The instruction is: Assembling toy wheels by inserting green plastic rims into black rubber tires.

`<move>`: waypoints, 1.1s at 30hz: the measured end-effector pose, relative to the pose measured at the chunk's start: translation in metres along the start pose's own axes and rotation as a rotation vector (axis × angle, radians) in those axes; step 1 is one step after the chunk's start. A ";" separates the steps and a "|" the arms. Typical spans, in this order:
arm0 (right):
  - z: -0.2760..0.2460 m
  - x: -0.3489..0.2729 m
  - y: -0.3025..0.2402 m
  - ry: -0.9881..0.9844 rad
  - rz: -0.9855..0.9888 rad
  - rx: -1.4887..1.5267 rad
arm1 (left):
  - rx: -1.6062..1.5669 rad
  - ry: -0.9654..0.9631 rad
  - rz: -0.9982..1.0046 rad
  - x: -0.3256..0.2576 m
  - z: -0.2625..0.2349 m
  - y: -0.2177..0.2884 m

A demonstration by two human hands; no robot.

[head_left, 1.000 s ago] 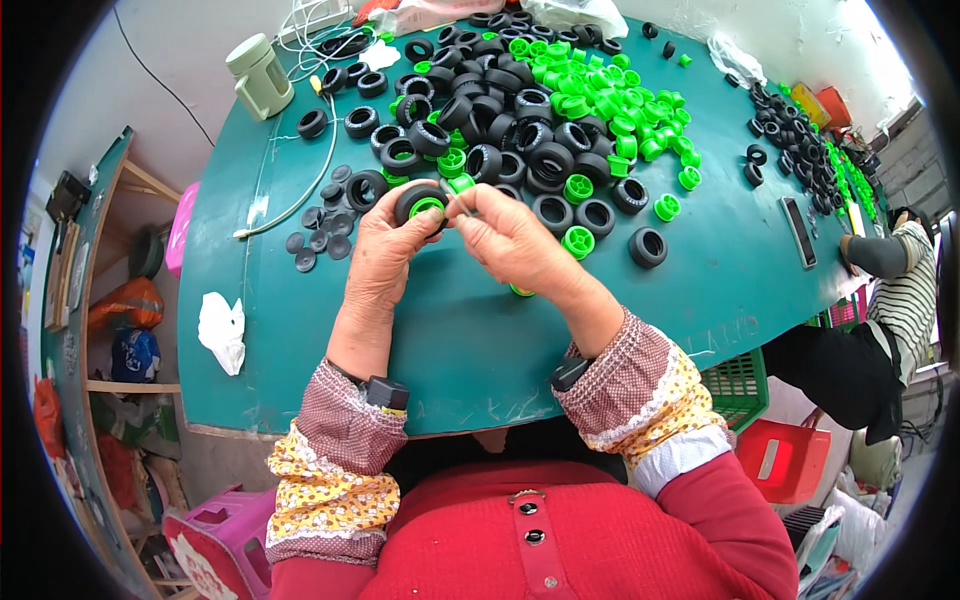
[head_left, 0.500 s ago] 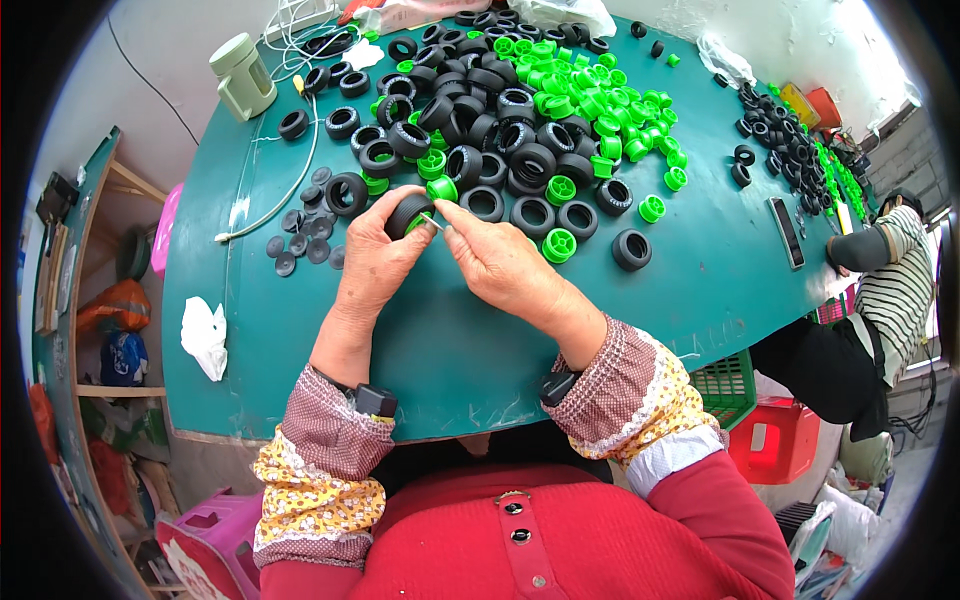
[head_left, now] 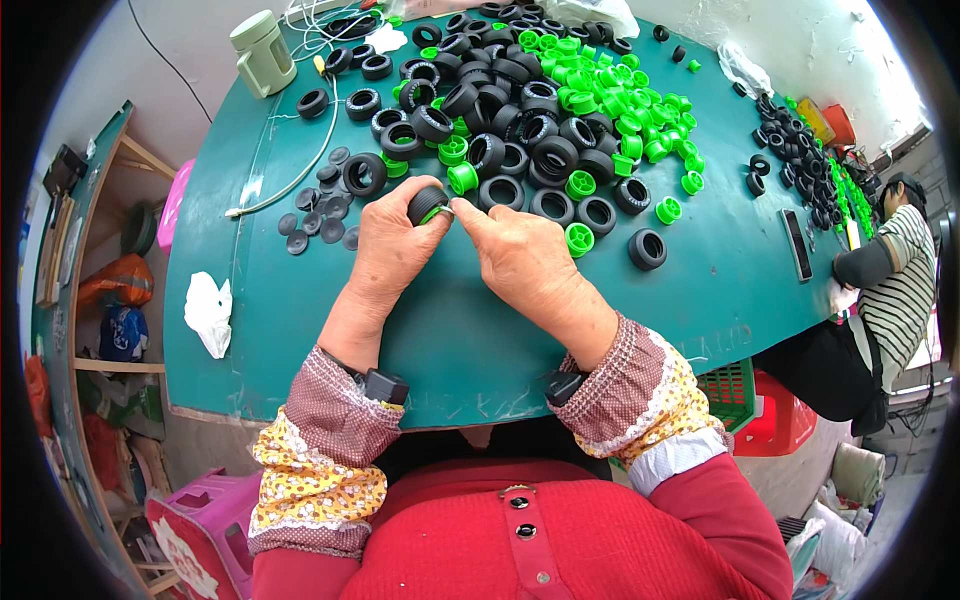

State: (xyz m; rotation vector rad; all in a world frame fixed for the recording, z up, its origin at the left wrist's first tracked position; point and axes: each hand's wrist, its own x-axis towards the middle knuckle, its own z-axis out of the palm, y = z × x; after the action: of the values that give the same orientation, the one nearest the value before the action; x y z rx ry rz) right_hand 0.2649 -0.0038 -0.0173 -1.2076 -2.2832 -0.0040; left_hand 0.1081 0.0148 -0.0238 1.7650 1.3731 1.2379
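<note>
My left hand (head_left: 388, 245) is wrapped round a small black toy tyre (head_left: 424, 201) with a green rim showing at its lower edge. My right hand (head_left: 530, 255) is closed round a thin pale tool, mostly hidden by the fingers; its tip (head_left: 448, 210) meets the tyre's edge beside my right index finger. Just beyond my hands lie a loose green wheel rim (head_left: 462, 179) and a black tyre (head_left: 501, 192). Dark round discs (head_left: 326, 205) are scattered left of my left hand.
Heaped black tyres (head_left: 553, 157) and green rims (head_left: 606, 88) cover the far table. A pale lidded cup (head_left: 264, 62), a white cable (head_left: 312, 165) and a crumpled white bag (head_left: 208, 313) lie left. Right are a phone (head_left: 796, 244) and another person (head_left: 895, 270) beside more parts.
The view has shifted slightly, so the table's things sit a little farther right and higher. The held tyre is turned more edge-on, and my right hand covers more of the tool.
</note>
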 end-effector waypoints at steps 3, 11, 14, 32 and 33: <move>0.001 -0.003 0.001 0.018 -0.003 -0.009 | 0.066 0.051 0.093 -0.003 0.003 -0.001; 0.003 0.000 -0.003 -0.046 0.045 0.155 | 0.329 0.097 0.361 0.000 -0.001 0.002; -0.001 0.003 -0.005 -0.089 0.155 0.319 | 0.357 0.122 0.426 0.000 -0.002 0.005; 0.001 0.002 -0.005 -0.040 0.328 0.546 | 0.176 -0.043 0.117 -0.003 0.005 0.007; 0.002 0.003 -0.004 -0.036 0.336 0.621 | 0.104 -0.035 0.064 -0.003 0.003 0.009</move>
State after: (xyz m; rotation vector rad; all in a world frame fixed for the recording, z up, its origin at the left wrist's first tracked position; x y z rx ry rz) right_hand 0.2593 -0.0035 -0.0161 -1.2195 -1.8595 0.7926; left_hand 0.1144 0.0091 -0.0184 1.9063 1.3940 1.1815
